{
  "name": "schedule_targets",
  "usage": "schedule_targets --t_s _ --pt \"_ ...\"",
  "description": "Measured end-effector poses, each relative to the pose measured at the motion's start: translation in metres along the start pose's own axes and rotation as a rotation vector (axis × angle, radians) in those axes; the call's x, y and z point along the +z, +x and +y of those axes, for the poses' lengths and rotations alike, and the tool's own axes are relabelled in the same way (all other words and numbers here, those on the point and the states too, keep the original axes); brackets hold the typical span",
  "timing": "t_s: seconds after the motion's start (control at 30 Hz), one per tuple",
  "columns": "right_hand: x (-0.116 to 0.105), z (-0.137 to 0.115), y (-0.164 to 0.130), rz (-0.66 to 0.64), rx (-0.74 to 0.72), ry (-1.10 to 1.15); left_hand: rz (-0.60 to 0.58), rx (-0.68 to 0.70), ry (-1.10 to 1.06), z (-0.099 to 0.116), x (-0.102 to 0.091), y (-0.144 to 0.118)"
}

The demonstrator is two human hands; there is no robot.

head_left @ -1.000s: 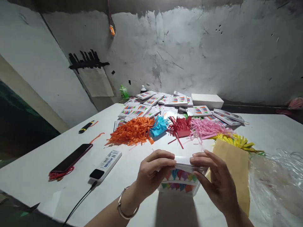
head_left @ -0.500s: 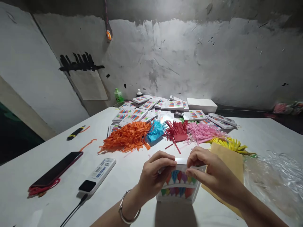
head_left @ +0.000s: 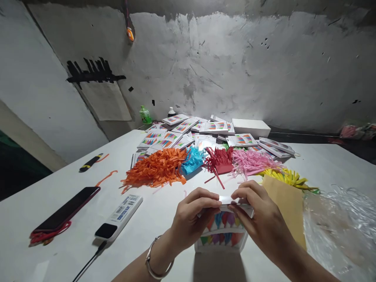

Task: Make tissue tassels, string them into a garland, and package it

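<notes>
My left hand (head_left: 192,219) and my right hand (head_left: 258,219) both pinch the top edge of a small clear packet (head_left: 223,231) printed with coloured pennant flags. The packet stands on the white table (head_left: 164,211) just in front of me, its lower half showing between my hands. My fingertips meet at the folded white flap on top. A metal bangle sits on my left wrist.
Piles of shredded paper lie behind: orange (head_left: 155,170), blue (head_left: 192,159), red (head_left: 219,161), pink (head_left: 251,162), yellow (head_left: 286,177). Several flag packets (head_left: 176,135) and a white box (head_left: 251,127) sit further back. A brown envelope (head_left: 286,203) and crumpled plastic (head_left: 343,223) lie right; phone (head_left: 66,211), power bank (head_left: 119,217), cutter (head_left: 91,161) left.
The packet has stayed in place between my hands. My right fingers have slid left along the top flap toward my left fingers. The view has shifted slightly.
</notes>
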State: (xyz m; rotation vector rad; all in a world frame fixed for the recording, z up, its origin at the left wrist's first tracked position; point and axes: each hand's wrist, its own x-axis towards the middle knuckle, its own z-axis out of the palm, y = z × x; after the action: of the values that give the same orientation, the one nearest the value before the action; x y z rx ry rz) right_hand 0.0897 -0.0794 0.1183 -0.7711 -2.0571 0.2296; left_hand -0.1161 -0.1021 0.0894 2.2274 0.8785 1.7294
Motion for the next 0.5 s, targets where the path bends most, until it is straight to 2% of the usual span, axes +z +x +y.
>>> schedule_targets --t_s 0.07,0.13,0.23,0.3,0.4,0.5 --pt "0.002 0.002 -0.004 0.106 -0.055 -0.019 0.002 -0.001 0.005 0.000 0.000 -0.001" --pt "0.001 0.004 -0.005 0.142 -0.152 -0.082 0.003 -0.002 0.015 0.001 0.001 -0.001" --pt "-0.003 0.003 -0.003 0.049 -0.308 -0.226 -0.002 0.008 0.023 0.001 0.002 -0.001" --pt "-0.005 0.001 0.001 -0.044 -0.359 -0.303 -0.001 0.016 0.022 0.000 0.002 -0.001" --pt "-0.006 0.004 0.005 -0.143 -0.361 -0.403 0.020 0.016 0.031 -0.004 0.003 -0.001" --pt "-0.006 0.021 0.002 -0.101 -0.264 -0.438 0.050 0.017 0.033 -0.009 0.003 -0.002"
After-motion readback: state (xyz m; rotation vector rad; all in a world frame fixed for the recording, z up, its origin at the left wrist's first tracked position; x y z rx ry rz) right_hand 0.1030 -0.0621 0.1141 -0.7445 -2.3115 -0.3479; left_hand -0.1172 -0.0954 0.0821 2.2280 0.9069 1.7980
